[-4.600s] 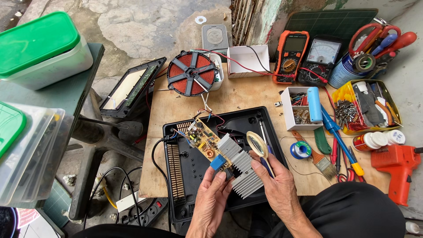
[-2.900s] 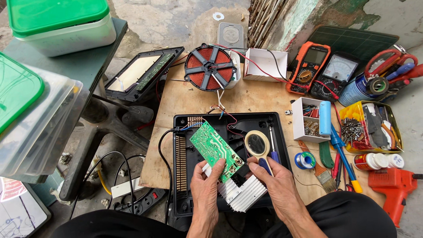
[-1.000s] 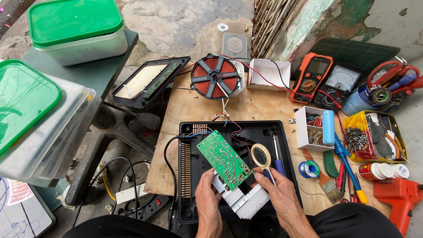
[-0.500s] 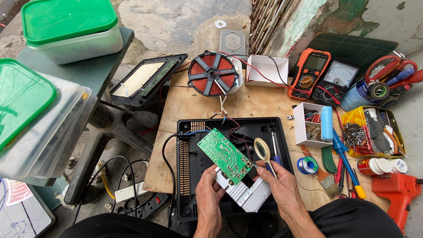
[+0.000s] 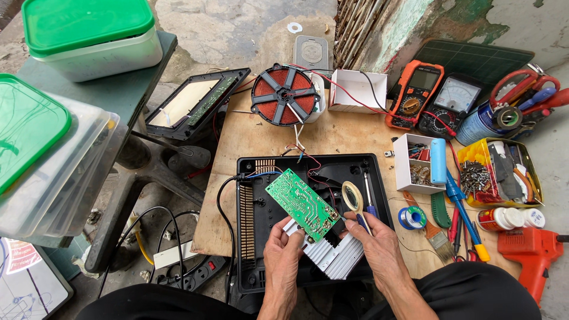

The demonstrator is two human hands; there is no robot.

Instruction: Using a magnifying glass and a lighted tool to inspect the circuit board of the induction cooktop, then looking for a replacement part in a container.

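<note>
A green circuit board [image 5: 301,203] with a ribbed aluminium heat sink [image 5: 332,258] under it is held solder side up over a black plastic appliance base [image 5: 253,225]. My left hand [image 5: 283,252] grips the board's near left edge and the heat sink. My right hand [image 5: 374,243] supports the board's right side and also holds a small magnifying loupe [image 5: 352,197] with a blue handle, raised beside the board. Red, black and blue wires run from the board toward a round copper coil [image 5: 282,104] at the back of the wooden table [image 5: 225,195].
Right of the base: a white parts box [image 5: 409,172], solder reel [image 5: 411,217], brush, screwdrivers, yellow tray of tools [image 5: 501,172], orange drill-like tool [image 5: 533,258]. Two multimeters [image 5: 415,98] sit at the back. Left: glass top panel [image 5: 195,104], green-lidded containers [image 5: 89,35], power strip [image 5: 189,272] on the floor.
The board was turned from component side up to green solder side up and now lies lower over the base. The loupe stays in my right hand beside it.
</note>
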